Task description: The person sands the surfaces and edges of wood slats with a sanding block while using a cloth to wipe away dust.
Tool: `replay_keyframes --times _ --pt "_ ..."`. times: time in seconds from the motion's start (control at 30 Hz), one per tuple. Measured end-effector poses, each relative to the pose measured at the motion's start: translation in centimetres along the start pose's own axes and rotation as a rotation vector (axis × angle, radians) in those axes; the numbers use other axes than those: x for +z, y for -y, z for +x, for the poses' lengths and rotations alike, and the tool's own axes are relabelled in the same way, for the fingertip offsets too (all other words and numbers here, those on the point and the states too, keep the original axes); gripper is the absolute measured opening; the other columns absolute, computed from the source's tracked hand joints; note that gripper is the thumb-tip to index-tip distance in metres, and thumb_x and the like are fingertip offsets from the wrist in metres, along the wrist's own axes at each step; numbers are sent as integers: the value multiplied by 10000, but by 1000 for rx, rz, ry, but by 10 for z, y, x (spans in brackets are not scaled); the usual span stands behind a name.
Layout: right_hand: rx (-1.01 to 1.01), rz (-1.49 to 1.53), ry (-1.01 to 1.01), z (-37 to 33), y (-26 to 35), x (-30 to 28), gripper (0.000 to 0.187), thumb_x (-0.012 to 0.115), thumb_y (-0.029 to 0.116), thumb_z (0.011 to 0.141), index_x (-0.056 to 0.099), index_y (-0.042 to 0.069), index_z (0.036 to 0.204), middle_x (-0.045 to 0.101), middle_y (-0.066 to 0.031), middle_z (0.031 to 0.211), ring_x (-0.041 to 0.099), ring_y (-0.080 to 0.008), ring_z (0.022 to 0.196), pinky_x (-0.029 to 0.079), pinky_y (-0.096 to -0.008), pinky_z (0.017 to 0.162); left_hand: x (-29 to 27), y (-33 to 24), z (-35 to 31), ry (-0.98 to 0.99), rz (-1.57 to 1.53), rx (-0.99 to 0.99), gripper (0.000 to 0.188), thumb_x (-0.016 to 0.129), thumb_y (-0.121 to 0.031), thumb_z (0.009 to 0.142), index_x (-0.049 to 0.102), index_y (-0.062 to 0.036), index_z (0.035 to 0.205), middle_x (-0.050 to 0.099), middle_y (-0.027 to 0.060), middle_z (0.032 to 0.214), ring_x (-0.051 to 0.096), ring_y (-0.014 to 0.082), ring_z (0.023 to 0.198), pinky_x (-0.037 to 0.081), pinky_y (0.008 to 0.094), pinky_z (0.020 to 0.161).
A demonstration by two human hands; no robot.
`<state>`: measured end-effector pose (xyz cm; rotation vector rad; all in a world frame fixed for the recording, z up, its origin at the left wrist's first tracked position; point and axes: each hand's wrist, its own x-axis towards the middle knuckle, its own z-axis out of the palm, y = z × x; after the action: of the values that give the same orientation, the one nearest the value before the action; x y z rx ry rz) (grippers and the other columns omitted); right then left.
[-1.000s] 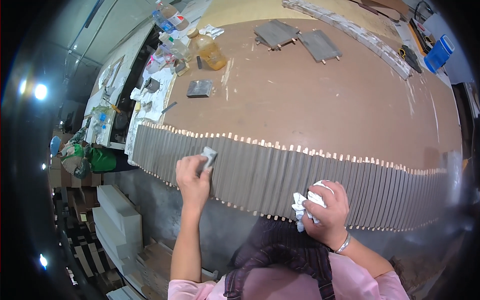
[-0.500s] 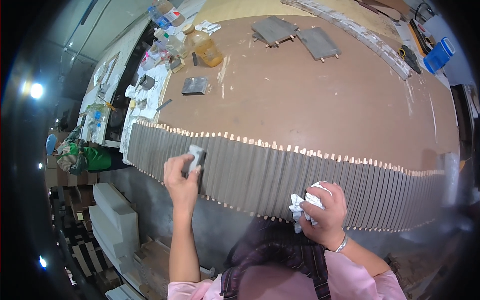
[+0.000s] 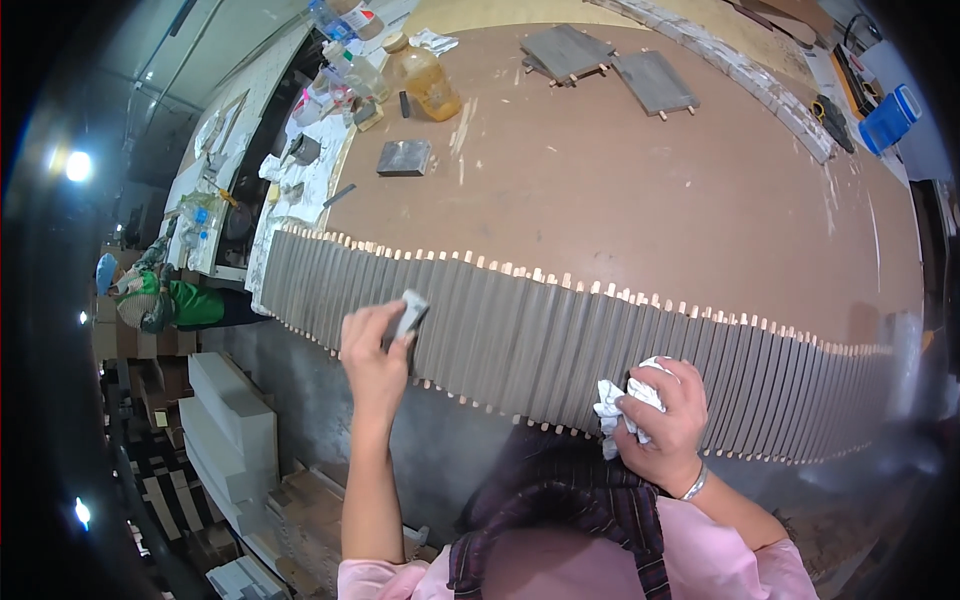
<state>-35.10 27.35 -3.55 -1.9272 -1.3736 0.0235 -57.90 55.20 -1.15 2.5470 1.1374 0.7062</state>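
A long row of narrow grey slats, with pale wooden pegs sticking out at both ends, lies side by side along the near edge of the table. Over the left part of the row, my left hand pinches a small grey block between thumb and fingers. The block stands tilted at the slats; whether its lower edge touches them I cannot tell. Further right, my right hand is closed around a crumpled white wad, paper or cloth, at the near side of the row.
On the brown table rest a dark rectangular block and several grey pegged panels. Bottles and a jar of amber liquid crowd the far left. A blue container stands far right. A person in green is off to the left.
The view has shifted slightly, moving the table and both hands a little rightward in the picture. My left hand keeps the block over the slats, and my right keeps the wad.
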Motion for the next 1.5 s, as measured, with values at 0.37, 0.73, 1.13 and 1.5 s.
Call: replay_keyframes --times 0.37,0.73,1.13,1.5 --pt "4 -17 -14 1 -1 -1 264 787 121 567 742 124 827 695 -95 1118 606 -398 1134 487 -610 959 -20 4 10 38 -119 2 472 724 104 732 733 -35 1182 732 129 1114 649 319 1042 541 393 909" --pt "3 -14 3 2 -1 -1 291 803 132 558 737 137 841 691 -87 1139 610 -379 1152 488 -618 961 -11 -6 28 78 -128 74 438 734 103 732 737 3 1158 742 161 1120 669 345 1070 554 418 927" --pt "-11 -15 -15 7 4 -3 299 771 70 538 750 114 832 704 -98 1075 635 -400 1068 513 -582 914 26 -38 54 123 -81 322 407 730 67 730 752 -54 1117 730 75 1098 629 311 1038 483 405 912" --pt "17 -24 -23 5 4 -2 278 790 84 550 732 146 814 700 -69 1104 634 -388 1088 516 -583 925 23 -57 47 73 -69 191 448 843 -62 672 726 9 1098 679 148 964 638 359 914 524 459 823"
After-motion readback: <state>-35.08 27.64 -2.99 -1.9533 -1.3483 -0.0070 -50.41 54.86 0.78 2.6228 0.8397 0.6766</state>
